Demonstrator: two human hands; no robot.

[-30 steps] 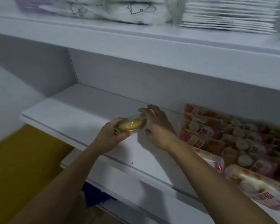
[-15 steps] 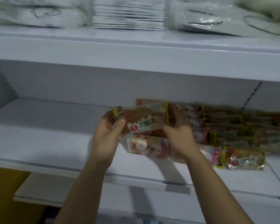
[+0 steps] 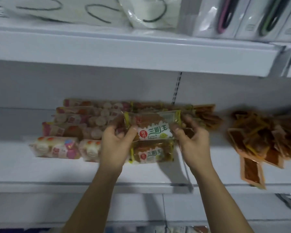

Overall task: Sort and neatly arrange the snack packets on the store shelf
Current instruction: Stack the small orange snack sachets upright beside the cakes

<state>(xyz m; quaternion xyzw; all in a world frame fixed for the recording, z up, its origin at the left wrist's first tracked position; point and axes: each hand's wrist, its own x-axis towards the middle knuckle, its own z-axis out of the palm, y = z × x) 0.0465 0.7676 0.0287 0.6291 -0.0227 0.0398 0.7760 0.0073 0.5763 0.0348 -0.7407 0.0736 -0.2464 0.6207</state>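
At the center of the frame, the left hand (image 3: 115, 140) and right hand (image 3: 191, 140) each pinch 1 end of a brown snack packet (image 3: 152, 126), held level above a matching packet (image 3: 151, 153) lying on the white shelf (image 3: 91, 174). Pink packets (image 3: 55, 147) lie in rows at left; orange packets (image 3: 259, 137) are heaped at right.

Two bare forearms rise from the bottom edge of the view — no sleeves, watch, bracelet or gloves on either. The left hand (image 3: 115, 145) and the right hand (image 3: 194, 142) carry no rings, and the fingernails that show are short and unpainted — nothing else is worn.
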